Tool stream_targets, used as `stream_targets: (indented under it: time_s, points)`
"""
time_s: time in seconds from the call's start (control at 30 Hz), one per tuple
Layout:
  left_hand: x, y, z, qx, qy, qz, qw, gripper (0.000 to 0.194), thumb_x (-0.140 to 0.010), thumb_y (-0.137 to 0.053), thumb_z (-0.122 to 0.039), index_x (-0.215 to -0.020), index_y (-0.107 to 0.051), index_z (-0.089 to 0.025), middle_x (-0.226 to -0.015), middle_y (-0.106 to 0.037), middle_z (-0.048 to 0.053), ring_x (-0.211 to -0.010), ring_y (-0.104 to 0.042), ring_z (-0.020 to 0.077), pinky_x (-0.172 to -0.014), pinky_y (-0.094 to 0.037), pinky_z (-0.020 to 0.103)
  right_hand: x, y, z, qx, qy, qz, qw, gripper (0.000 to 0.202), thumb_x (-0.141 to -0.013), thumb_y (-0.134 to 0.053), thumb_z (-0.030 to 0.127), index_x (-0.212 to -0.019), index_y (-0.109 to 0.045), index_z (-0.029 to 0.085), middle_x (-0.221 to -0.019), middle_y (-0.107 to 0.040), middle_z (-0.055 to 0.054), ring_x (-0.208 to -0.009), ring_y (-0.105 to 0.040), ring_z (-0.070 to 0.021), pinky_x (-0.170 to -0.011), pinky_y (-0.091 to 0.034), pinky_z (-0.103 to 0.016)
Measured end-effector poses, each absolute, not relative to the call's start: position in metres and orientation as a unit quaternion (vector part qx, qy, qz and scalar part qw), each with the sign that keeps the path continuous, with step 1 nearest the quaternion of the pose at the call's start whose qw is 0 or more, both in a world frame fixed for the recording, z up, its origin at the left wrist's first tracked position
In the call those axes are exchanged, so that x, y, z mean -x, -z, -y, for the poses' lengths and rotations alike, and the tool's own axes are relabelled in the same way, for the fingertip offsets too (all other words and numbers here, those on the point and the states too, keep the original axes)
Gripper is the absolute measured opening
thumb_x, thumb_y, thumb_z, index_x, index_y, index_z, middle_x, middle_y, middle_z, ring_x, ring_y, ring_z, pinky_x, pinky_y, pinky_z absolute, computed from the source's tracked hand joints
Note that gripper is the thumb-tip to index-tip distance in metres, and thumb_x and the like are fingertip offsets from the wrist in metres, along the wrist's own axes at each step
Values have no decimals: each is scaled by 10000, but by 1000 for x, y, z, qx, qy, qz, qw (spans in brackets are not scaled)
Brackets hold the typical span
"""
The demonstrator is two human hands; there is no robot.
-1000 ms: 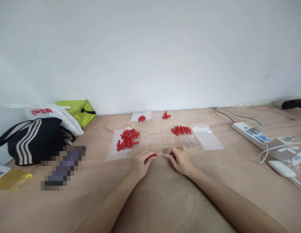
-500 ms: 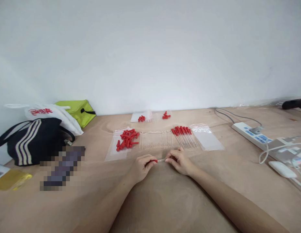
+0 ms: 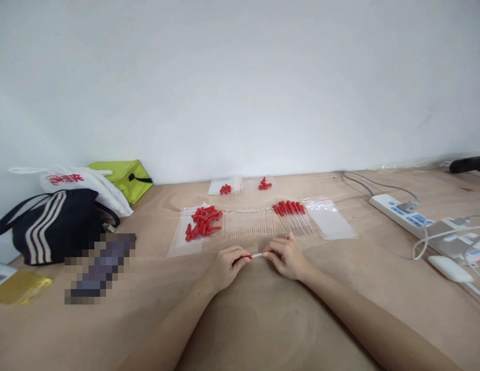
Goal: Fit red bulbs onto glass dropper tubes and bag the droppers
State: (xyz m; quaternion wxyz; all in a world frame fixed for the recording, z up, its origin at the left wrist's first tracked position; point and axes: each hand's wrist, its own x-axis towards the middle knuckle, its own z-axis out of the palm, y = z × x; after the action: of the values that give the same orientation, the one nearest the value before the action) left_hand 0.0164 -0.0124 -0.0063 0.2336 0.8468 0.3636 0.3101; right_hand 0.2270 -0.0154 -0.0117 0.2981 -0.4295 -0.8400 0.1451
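Note:
My left hand (image 3: 227,265) pinches a red rubber bulb (image 3: 249,256), most of it hidden by the fingers. My right hand (image 3: 285,256) grips the other end of a thin clear tube (image 3: 257,255) that runs level between both hands. Beyond my left hand, a pile of red bulbs (image 3: 203,221) lies on a clear plastic bag (image 3: 178,242). A row of clear tubes (image 3: 248,223) lies side by side in the middle. To its right are several tubes with red bulbs on their far ends (image 3: 292,210).
Another clear bag (image 3: 332,219) lies right of the bulbed tubes. Small red pieces (image 3: 225,189) rest near the wall. A power strip (image 3: 398,211) with cables and a white device (image 3: 450,269) are at right. A black bag (image 3: 58,224) and green bag (image 3: 126,178) stand left.
Slightly more of the clear tube shows between my hands. Both hands hold nearly the same place, and the things on the table have not moved.

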Motion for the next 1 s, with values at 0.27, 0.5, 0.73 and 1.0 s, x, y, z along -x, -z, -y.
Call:
stream_targets:
  time_s: [0.27, 0.5, 0.73, 1.0]
  points:
    - [-16, 10, 10, -851, -303, -370, 215, 138, -844, -479, -210, -818, -610, -173, -748, -611, 17, -682, -565, 122, -640, -437, 219, -224, 12, 16, 432, -119, 839, 310, 207, -845, -424, 259, -713, -558, 173, -676, -609, 13, -640, -514, -109, -671, -186, -285]
    - [-18, 15, 10, -873, -272, -361, 184, 144, -863, -440, -220, -834, -569, -162, -754, -583, 22, -688, -541, 130, -625, -415, 225, -222, 13, 18, 431, -142, 835, 313, 230, -852, -402, 255, -696, -547, 166, -666, -617, 9, -600, -505, -103, -670, -188, -284]
    - [-22, 9, 13, -887, -244, -356, 164, 155, -865, -418, -205, -800, -552, -160, -752, -576, 26, -693, -538, 138, -623, -416, 232, -219, 18, 18, 442, -140, 840, 281, 249, -858, -381, 242, -698, -559, 173, -667, -631, 8, -566, -486, -97, -667, -186, -279]
    - [-21, 11, -3, -882, -292, -347, 131, 158, -872, -440, -235, -848, -585, -177, -804, -627, 33, -763, -558, 155, -717, -428, 284, -217, 7, 13, 444, -89, 853, 258, 267, -878, -376, 282, -765, -603, 195, -737, -653, -6, -671, -514, -119, -677, -178, -294]
